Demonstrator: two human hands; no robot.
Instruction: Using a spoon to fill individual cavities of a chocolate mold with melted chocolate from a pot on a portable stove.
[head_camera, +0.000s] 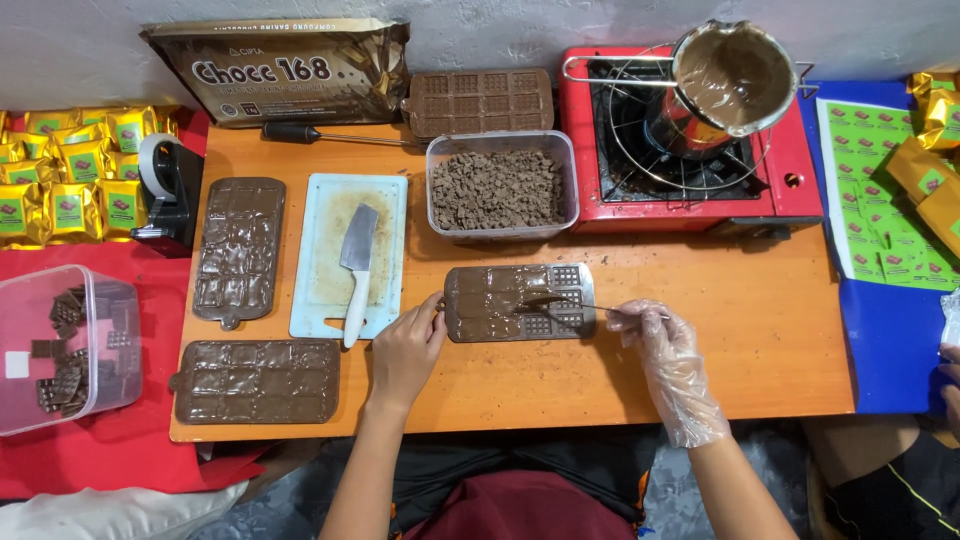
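A rectangular chocolate bar mould, mostly filled with melted chocolate, lies on the orange table in front of me. My bare left hand holds the mould's left end. My right hand, in a clear plastic glove, holds a thin spoon whose chocolate-coated tip rests over the mould's right part, where several cells show their grid.
Two filled moulds lie at left beside a cutting board with a white-handled knife. Behind are a tub of chopped chocolate, an empty mould, a red stove with a pot, and gold packets.
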